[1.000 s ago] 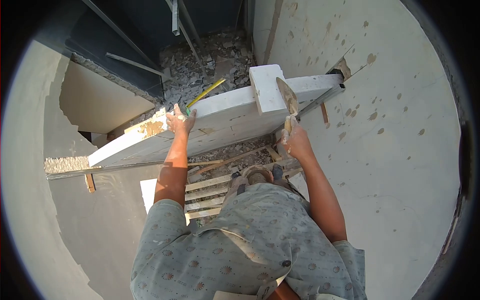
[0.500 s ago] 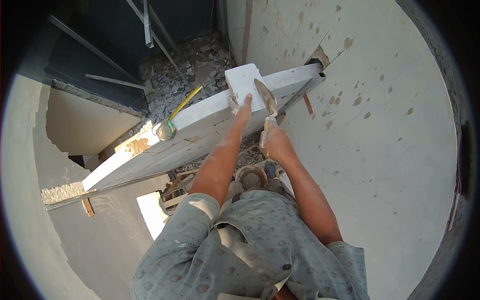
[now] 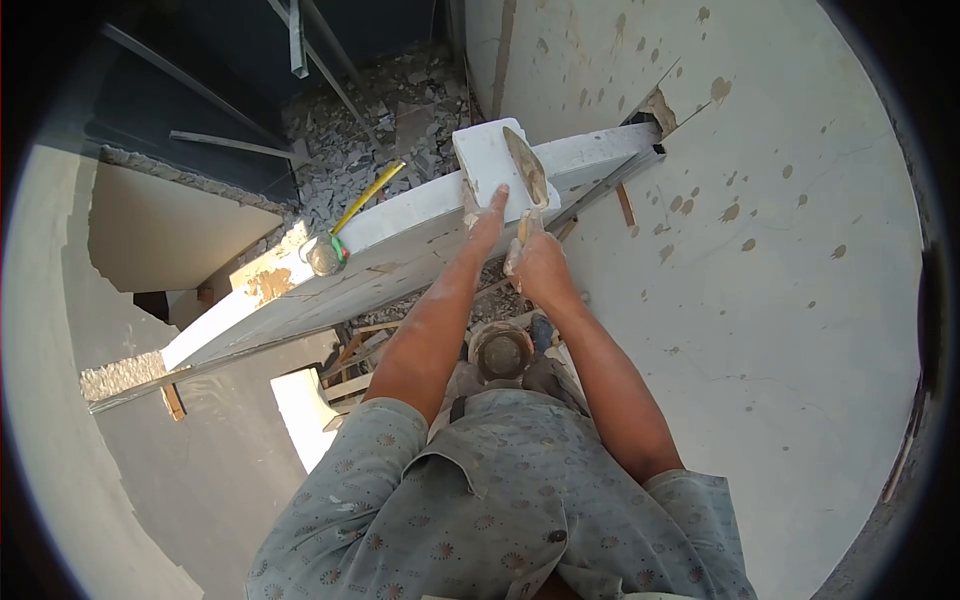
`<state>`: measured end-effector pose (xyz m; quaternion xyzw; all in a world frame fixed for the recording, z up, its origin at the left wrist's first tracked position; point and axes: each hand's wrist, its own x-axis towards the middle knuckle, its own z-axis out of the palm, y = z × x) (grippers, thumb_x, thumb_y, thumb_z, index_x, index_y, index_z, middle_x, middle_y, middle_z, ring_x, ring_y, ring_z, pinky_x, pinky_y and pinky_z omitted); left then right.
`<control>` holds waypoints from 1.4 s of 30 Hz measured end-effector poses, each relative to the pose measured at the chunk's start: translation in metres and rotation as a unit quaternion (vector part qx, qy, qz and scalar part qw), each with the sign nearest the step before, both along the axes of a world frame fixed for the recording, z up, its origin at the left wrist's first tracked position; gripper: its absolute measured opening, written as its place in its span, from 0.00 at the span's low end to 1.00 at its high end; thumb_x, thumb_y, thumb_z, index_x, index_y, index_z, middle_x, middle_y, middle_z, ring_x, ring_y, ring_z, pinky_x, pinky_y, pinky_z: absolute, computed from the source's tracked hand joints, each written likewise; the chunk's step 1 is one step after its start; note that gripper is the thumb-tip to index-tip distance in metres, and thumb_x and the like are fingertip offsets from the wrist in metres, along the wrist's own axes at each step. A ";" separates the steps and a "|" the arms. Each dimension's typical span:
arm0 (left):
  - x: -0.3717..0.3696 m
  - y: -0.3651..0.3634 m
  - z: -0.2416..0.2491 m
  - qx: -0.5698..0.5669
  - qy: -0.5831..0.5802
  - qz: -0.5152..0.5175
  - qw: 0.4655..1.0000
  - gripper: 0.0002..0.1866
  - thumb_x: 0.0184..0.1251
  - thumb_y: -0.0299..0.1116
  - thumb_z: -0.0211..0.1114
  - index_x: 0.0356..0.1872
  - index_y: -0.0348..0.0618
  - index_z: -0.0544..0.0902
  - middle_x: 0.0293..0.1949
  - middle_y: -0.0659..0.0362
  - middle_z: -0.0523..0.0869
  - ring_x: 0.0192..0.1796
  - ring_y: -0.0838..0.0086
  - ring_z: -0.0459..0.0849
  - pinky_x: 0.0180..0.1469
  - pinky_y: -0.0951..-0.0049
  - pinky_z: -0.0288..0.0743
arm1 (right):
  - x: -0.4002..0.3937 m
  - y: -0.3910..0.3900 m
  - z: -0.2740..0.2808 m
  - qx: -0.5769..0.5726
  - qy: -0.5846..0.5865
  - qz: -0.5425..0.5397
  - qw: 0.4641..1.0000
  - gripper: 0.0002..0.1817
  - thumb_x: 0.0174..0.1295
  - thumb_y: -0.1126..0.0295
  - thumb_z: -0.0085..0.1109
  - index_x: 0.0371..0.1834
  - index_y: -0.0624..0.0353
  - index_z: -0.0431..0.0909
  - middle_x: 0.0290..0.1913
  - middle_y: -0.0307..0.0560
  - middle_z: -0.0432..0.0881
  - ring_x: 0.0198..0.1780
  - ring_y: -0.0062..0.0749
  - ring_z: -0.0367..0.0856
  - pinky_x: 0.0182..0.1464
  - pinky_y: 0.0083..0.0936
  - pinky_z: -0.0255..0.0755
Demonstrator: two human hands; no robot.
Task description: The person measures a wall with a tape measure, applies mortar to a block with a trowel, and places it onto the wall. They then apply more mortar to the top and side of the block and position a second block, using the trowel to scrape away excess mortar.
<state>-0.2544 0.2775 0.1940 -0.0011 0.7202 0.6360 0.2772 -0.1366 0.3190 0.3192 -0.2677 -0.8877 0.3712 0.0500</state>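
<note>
A white block (image 3: pixel 484 152) is held over the top of the low white block wall (image 3: pixel 402 218). My left hand (image 3: pixel 483 212) grips the block's near end, thumb on its upper face and the fingers around its left edge. In my right hand (image 3: pixel 538 262) is a trowel (image 3: pixel 526 170), held by its handle, fingers closed around it. The trowel's blade, smeared with mortar, lies over the right edge of the block. Mortar residue coats the fingers of both hands.
Further left on the wall top sits a round tape measure (image 3: pixel 323 255) with its yellow blade (image 3: pixel 368 197) extended. Behind the wall lies broken rubble (image 3: pixel 410 110) with metal profiles (image 3: pixel 233 143) above it. A bucket (image 3: pixel 502 354) stands below me. A mortar-spotted wall (image 3: pixel 740 300) rises at right.
The trowel blade has shifted slightly left and up, further over the block. My right hand has moved a little left with it. The left hand keeps its hold on the block.
</note>
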 end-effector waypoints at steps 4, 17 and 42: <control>-0.001 0.000 -0.028 0.064 -0.022 -0.018 0.998 0.45 0.73 0.62 0.58 0.79 0.45 0.53 0.72 0.50 0.72 0.74 0.58 0.69 0.78 0.61 0.52 | -0.041 0.012 -0.001 -0.016 0.002 0.008 1.000 0.19 0.62 0.71 0.56 0.50 0.78 0.72 0.38 0.74 0.83 0.47 0.71 0.81 0.52 0.54 0.76; -0.001 0.003 -0.026 0.027 0.020 -0.011 0.999 0.45 0.73 0.63 0.58 0.80 0.50 0.52 0.71 0.48 0.72 0.73 0.56 0.69 0.77 0.61 0.54 | -0.051 0.010 -0.031 -0.025 -0.029 -0.028 0.999 0.28 0.68 0.68 0.54 0.67 0.76 0.65 0.44 0.76 0.80 0.48 0.72 0.81 0.53 0.53 0.76; -0.022 0.011 -0.108 0.083 0.166 -0.042 0.982 0.49 0.73 0.57 0.62 0.82 0.42 0.46 0.67 0.43 0.74 0.68 0.57 0.75 0.69 0.62 0.67 | -0.087 0.035 -0.042 -0.059 0.030 -0.008 0.998 0.27 0.67 0.69 0.55 0.65 0.78 0.67 0.45 0.79 0.82 0.50 0.73 0.81 0.54 0.52 0.76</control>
